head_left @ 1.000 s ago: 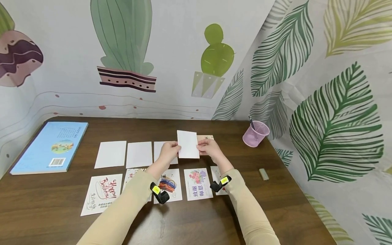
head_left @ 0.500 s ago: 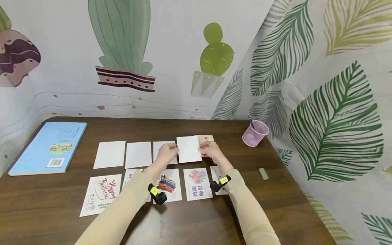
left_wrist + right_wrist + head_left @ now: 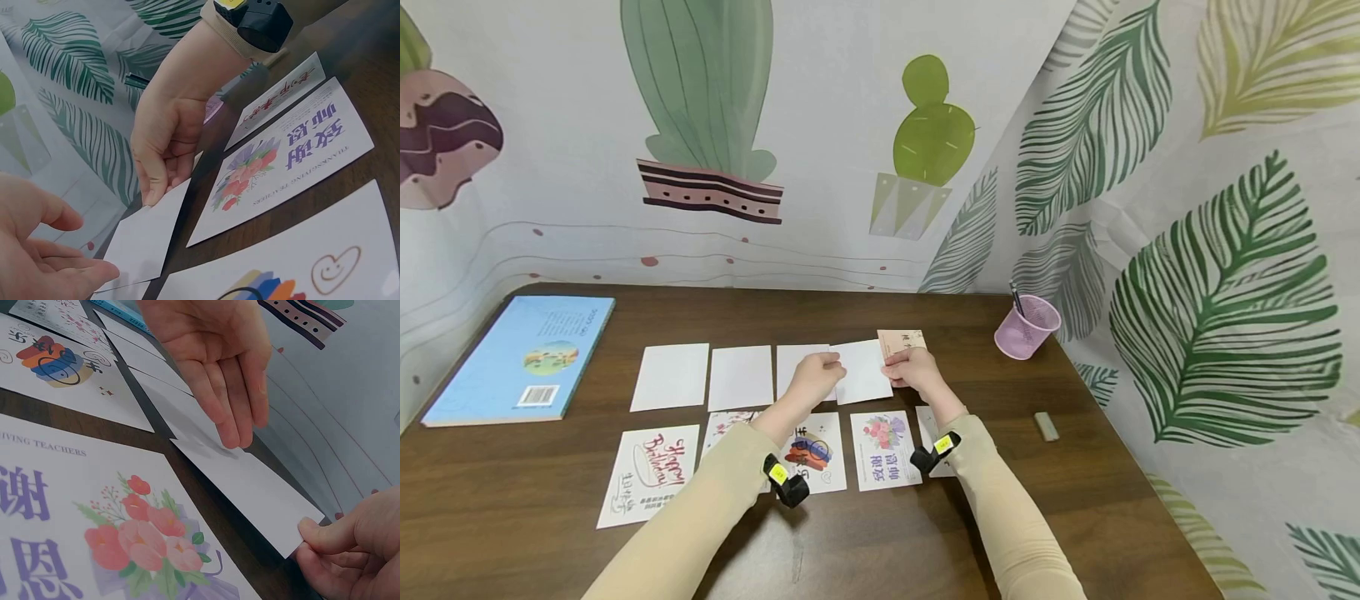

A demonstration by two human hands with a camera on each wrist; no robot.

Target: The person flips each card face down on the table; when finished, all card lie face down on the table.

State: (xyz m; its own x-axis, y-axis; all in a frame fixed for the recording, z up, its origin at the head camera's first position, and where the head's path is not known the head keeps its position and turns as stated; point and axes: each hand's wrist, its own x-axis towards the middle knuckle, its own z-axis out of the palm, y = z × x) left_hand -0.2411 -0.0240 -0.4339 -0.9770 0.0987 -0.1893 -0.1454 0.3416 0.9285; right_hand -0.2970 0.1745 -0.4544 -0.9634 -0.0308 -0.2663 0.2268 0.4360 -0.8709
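A blank white card (image 3: 862, 372) lies low over the table in the back row, its left edge overlapping the neighbouring white card (image 3: 797, 360). My right hand (image 3: 916, 371) pinches its right edge between thumb and fingers, as the right wrist view shows at the card's corner. At the card's other end is my left hand (image 3: 815, 377), its fingers fairly straight and the thumb apart from them in the left wrist view. Partly behind my right hand, a beige printed card (image 3: 901, 339) shows. Just in front lies a flower card (image 3: 885, 450) with purple lettering.
Two more white cards (image 3: 670, 377) continue the back row leftward. Printed cards, among them a Happy Birthday card (image 3: 649, 475), form the front row. A blue book (image 3: 520, 358) lies far left. To the right stand a pink pen cup (image 3: 1024, 333) and a small grey-green block (image 3: 1046, 427).
The white card has come down from a raised, upright tilt to nearly flat beside its row. My left fingers have let go of its left edge; the right hand still pinches it.
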